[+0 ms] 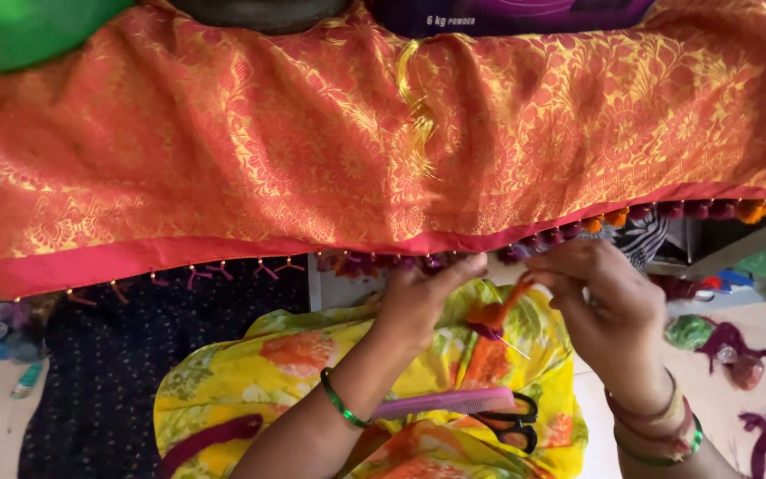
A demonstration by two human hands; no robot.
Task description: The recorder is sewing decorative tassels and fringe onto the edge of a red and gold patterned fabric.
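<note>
A pink comb and black scissors lie in the lap. Above them the right hand has its grip pinched on an orange tassel with a purple base. The left hand has its grip closed on the sari hem, red-orange with gold flowers.

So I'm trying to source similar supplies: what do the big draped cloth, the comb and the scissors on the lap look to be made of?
The draped cloth looks like woven silk-type brocade: orange-red with a shiny gold floral pattern and a plain red border. The comb seems to be pink plastic, smooth and evenly coloured. The scissors show black handles, likely plastic; their blades are hidden.
</note>
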